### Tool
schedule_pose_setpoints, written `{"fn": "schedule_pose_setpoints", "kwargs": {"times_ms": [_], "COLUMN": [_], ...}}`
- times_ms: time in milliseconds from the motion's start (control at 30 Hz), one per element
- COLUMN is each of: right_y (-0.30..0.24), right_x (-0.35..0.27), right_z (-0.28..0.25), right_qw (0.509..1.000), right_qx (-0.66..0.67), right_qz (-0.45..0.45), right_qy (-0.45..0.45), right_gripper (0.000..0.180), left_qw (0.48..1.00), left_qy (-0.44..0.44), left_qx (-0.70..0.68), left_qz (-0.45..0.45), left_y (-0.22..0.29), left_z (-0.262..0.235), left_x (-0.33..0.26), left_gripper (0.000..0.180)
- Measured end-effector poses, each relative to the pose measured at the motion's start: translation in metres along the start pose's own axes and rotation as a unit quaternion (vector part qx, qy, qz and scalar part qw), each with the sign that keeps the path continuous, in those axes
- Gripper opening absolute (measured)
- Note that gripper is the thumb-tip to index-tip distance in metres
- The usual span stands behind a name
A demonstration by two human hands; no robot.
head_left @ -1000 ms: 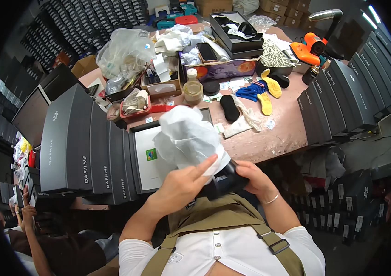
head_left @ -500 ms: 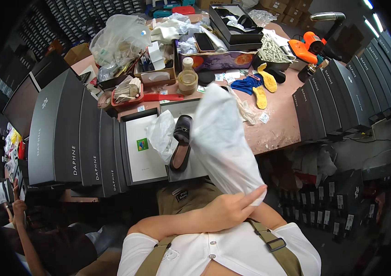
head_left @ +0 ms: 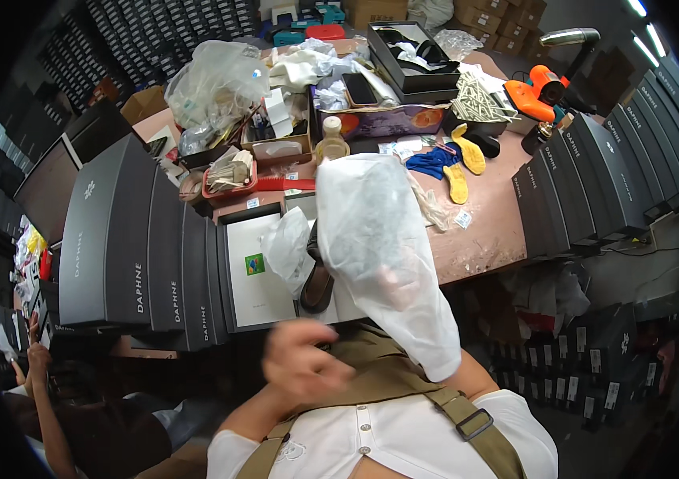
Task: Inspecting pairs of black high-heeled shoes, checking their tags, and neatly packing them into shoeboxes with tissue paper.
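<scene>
A thin white bag (head_left: 371, 215) is drawn over my right hand (head_left: 398, 286), which shows through it as a pinkish patch. A greyish shape fills the bag's upper part, its kind hidden by the cloth; my fingers seem closed under it. The bag's loose end hangs over my right forearm. My left hand (head_left: 307, 363) is off the bag, in front of my body, smeared by motion. Behind the bag, a black shoe (head_left: 318, 289) lies partly covered in an open shoe box (head_left: 261, 289). White crumpled wrapping (head_left: 288, 251) rests beside that shoe.
Grey shoe boxes (head_left: 108, 247) stand stacked at left, with more (head_left: 587, 180) at right. A glass bottle (head_left: 330, 145), red tray (head_left: 230, 177), yellow pads (head_left: 469, 152), blue cloth (head_left: 433, 162) and orange tool (head_left: 531, 96) lie on the pink table (head_left: 479, 255). Another person's hand (head_left: 37, 358) shows far left.
My left hand has let go of the bag's loose end and moved left. The bag has moved nearer to me and now covers more of the black shoe from view.
</scene>
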State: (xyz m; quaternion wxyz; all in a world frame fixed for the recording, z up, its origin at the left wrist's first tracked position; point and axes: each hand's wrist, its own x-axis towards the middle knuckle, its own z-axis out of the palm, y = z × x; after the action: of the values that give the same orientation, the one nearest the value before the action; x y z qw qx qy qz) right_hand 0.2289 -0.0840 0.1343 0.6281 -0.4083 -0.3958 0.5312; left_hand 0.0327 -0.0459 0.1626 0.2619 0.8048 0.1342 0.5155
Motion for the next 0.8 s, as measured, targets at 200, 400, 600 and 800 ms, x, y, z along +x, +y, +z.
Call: {"fn": "schedule_pose_setpoints", "kwargs": {"times_ms": [200,400,600,800], "right_y": [0.031,0.002,0.027,0.029], "right_x": [0.015,-0.023,-0.002,-0.038], "right_z": [0.046,0.011,0.010,-0.038], "right_qw": [0.816,0.865,0.984,0.931], "right_qx": [-0.530,-0.360,0.125,0.276], "right_qz": [-0.207,0.070,0.056,0.189], "right_qy": [-0.101,-0.343,0.115,0.146], "right_gripper": [0.042,0.046,0.084,0.068], "left_qw": [0.634,0.792,0.956,0.985], "left_qy": [0.235,0.422,0.032,-0.109], "left_qx": [-0.453,-0.226,0.074,0.076], "left_qz": [-0.582,-0.379,-0.284,-0.109], "left_y": [-0.038,-0.061,-0.030,-0.066], "left_z": [0.030,-0.034,0.030,0.013], "left_x": [-0.016,-0.013,-0.027,-0.010], "left_gripper": [0.072,0.074,0.083,0.069]}}
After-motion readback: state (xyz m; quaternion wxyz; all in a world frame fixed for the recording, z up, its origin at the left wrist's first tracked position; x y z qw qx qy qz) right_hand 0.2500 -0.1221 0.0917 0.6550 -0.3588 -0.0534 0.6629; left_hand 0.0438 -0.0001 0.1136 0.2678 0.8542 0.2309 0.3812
